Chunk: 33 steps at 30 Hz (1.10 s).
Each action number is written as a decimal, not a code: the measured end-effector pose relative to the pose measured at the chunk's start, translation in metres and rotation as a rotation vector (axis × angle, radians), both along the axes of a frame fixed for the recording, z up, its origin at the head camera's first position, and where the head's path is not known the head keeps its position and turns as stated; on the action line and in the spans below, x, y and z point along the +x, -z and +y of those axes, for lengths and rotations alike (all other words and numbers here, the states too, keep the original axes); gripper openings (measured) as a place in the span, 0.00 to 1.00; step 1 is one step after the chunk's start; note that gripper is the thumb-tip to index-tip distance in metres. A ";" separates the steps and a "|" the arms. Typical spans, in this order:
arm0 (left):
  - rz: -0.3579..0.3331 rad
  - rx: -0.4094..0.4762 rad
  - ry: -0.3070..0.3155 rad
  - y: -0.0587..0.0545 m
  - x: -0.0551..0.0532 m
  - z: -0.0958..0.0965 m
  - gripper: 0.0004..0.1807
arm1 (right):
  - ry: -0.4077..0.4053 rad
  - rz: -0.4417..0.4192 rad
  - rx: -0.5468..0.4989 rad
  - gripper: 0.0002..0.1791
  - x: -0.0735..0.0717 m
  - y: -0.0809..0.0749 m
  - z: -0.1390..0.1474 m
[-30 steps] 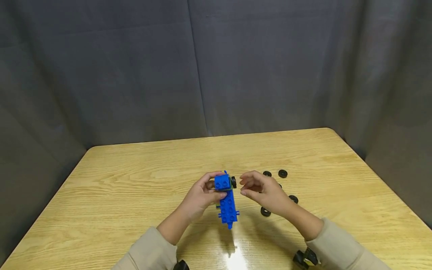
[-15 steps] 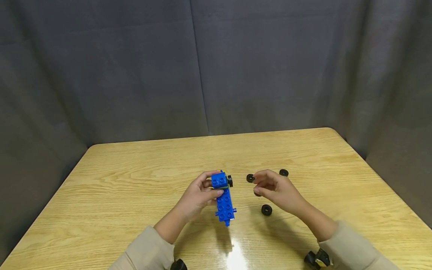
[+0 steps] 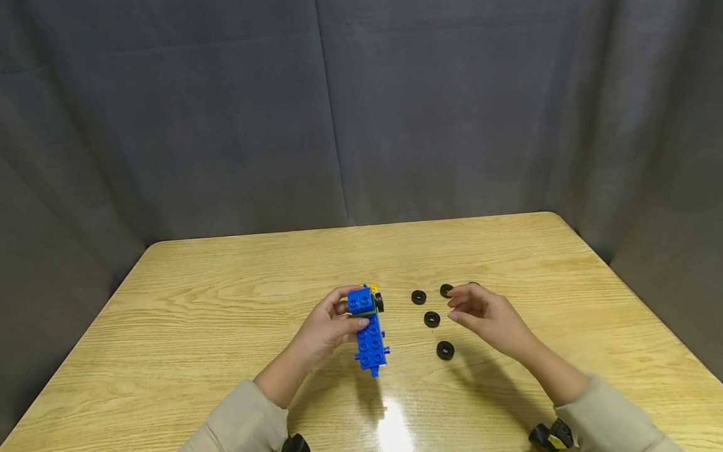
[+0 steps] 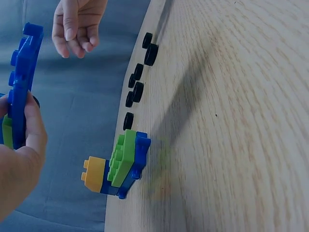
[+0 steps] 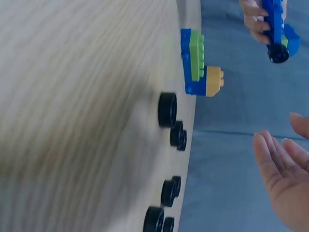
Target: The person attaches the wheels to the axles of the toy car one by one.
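My left hand point(image 3: 321, 329) grips a blue toy-brick vehicle point(image 3: 371, 345) above the table, thumb on its studded top. A single black wheel point(image 3: 379, 302) is fitted at its far right side, and a bare axle peg shows nearer me. To the right, my right hand point(image 3: 490, 319) hovers with loosely bent fingers; the right wrist view shows nothing in it. Several loose black wheels lie beneath and beside it, among them a near wheel point(image 3: 445, 350) and a middle wheel point(image 3: 432, 319). One far wheel is partly covered by the right hand.
A second brick vehicle, with a green brick point(image 4: 123, 157) and an orange brick point(image 4: 95, 173) on a blue base, stands on the wooden table point(image 3: 226, 282). In the head view the held vehicle mostly hides it. Grey curtains point(image 3: 226, 125) surround the table.
My right hand has drawn away from the held vehicle to the right, passing over the loose wheels and uncovering some. The left hand has shifted slightly left, still holding the vehicle.
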<state>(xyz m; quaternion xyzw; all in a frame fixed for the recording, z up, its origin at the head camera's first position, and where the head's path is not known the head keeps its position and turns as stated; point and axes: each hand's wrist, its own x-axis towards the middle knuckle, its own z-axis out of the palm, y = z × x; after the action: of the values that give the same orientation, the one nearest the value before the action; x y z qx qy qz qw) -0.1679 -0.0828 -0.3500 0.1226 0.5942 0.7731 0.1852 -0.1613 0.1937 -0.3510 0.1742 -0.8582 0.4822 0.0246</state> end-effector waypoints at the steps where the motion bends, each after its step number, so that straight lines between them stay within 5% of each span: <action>1: -0.002 -0.001 -0.001 0.000 0.000 0.000 0.31 | 0.006 0.000 0.002 0.15 0.000 0.000 0.002; 33: -0.005 -0.013 -0.033 0.001 0.002 -0.005 0.31 | 0.108 -0.096 0.132 0.18 -0.007 0.021 0.059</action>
<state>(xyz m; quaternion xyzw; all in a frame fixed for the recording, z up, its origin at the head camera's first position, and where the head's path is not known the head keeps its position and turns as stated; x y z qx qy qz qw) -0.1659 -0.0880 -0.3515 0.1095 0.6007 0.7724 0.1747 -0.1680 0.2528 -0.3717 0.1058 -0.8965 0.4303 -0.0021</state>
